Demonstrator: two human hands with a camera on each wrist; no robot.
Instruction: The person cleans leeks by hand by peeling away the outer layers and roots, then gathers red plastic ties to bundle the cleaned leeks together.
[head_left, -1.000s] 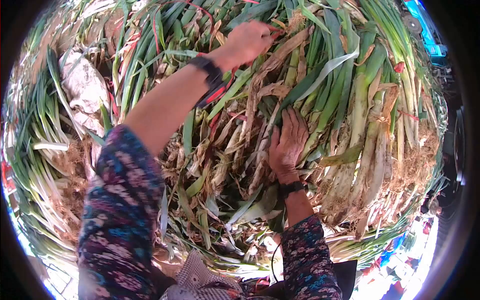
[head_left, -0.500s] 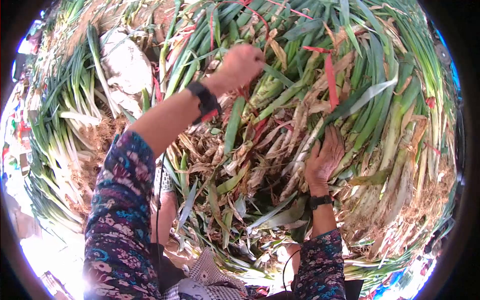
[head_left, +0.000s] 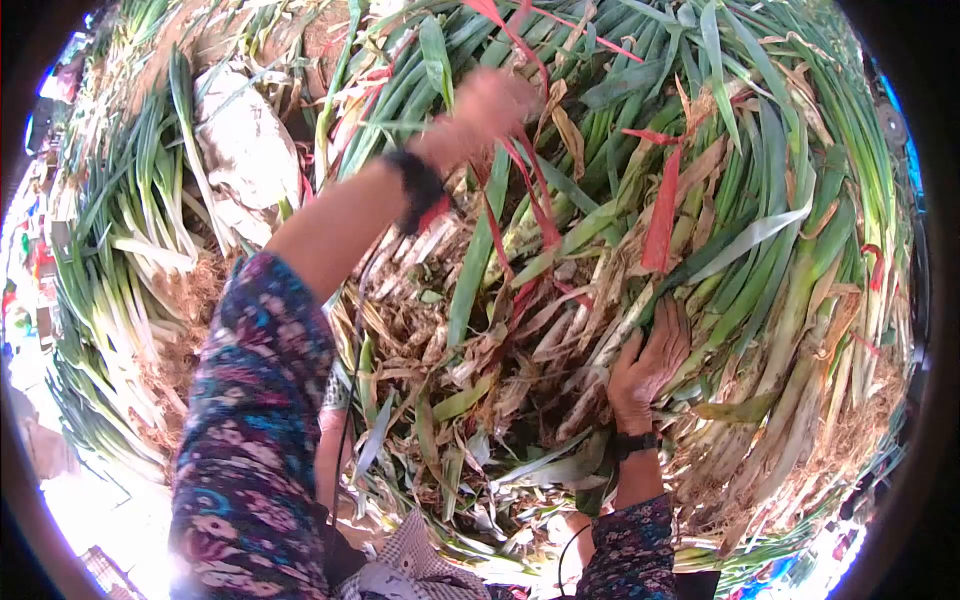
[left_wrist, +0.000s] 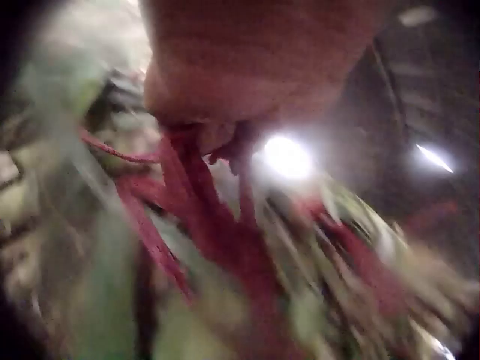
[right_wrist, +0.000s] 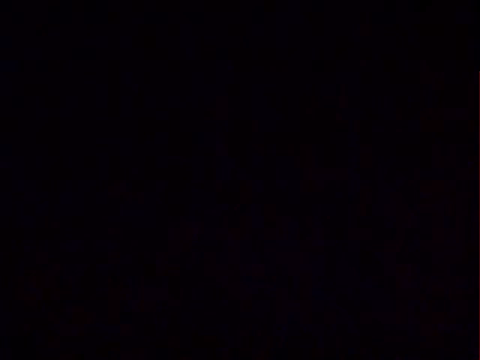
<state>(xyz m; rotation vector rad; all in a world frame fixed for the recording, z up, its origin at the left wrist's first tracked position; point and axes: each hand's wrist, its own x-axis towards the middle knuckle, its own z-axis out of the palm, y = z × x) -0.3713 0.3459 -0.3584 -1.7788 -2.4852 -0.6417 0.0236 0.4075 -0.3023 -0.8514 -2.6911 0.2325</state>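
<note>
Red plastic strips (left_wrist: 214,217) hang from my left hand (head_left: 485,115), whose curled fingers grip them in the left wrist view, blurred by motion. In the head view the same hand is raised over the green leaves at the top middle. My right hand (head_left: 652,362) rests with straight fingers on a bundle of green onions (head_left: 735,325). A loose red strip (head_left: 660,215) lies across the leaves just beyond its fingertips. Dry brown leaves (head_left: 560,345) are spread left of that hand. The right wrist view is black.
More green onions with roots (head_left: 140,290) are stacked at the left, beside a pale whitish sack (head_left: 245,150). Trimmed leaves and peelings (head_left: 480,460) lie in front of the body. A dark cord (head_left: 352,400) hangs near the left sleeve.
My left hand has moved away from the top of the bundle, leftward relative to it, with red strips trailing from it. My right hand stays on the onions. The head view has shifted.
</note>
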